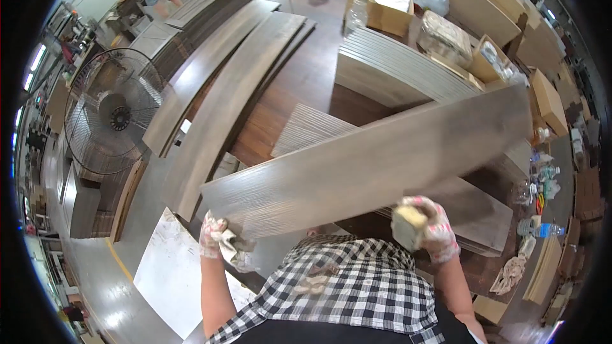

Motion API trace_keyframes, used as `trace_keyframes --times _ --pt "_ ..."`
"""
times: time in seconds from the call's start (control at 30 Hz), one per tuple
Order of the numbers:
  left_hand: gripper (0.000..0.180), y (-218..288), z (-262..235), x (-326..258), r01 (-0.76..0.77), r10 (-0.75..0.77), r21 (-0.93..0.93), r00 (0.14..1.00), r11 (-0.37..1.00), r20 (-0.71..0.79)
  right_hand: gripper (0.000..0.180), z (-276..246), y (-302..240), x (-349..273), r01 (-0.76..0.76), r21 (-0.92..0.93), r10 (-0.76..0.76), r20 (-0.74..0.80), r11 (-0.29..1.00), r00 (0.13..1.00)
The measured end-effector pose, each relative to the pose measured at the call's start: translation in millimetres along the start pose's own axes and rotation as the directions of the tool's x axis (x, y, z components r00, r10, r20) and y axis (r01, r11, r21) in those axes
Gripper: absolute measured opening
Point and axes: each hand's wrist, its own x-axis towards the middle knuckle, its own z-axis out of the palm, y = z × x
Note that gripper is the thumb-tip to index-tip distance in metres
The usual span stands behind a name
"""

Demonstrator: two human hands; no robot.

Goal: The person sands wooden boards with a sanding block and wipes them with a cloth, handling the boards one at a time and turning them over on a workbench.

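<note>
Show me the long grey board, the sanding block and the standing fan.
long grey board [376, 159]: head view, middle of its face.
sanding block [408, 224]: head view, its yellowish end, in the right hand.
standing fan [115, 114]: head view, central hub.

Black-and-white checked shirt, patterned work gloves on both hands.

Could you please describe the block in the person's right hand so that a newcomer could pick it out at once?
Start from the long grey-brown grooved panel held tilted across the middle. Below its lower edge, the gloved right hand grips a small yellowish sanding block. It is the only pale, squarish thing there; the left hand holds a crumpled rag.
</note>
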Motion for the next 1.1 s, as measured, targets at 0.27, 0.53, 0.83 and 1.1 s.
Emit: trace_keyframes --times 0.27,0.53,0.83,1.1 --pt "0.018 -36.7 -56.0 -86.9 -0.221 0.067 -0.320 0.901 0.921 -0.429 0.045 109.3 11.2 178.2 -0.144 0.168 0.049 0.472 0.975 0.880" --pt "0.038 -54.8 -127.0 -71.9 -0.271 0.144 -0.117 0.774 0.955 -0.616 0.018 162.1 70.3 278.4 -0.443 0.529 0.097 0.557 0.724 0.824" --pt "0.027 86.3 -142.4 -58.3 0.009 0.594 0.885 0.738 0.465 -0.320 0.030 17.0 2.6 223.5 -0.617 0.698 -0.054 0.646 -0.364 0.762" --pt "0.021 33.8 157.0 85.7 -0.629 0.561 0.639 0.750 0.442 0.350 0.037 -52.5 21.4 82.6 0.395 0.592 -0.116 -0.452 0.703 0.884"
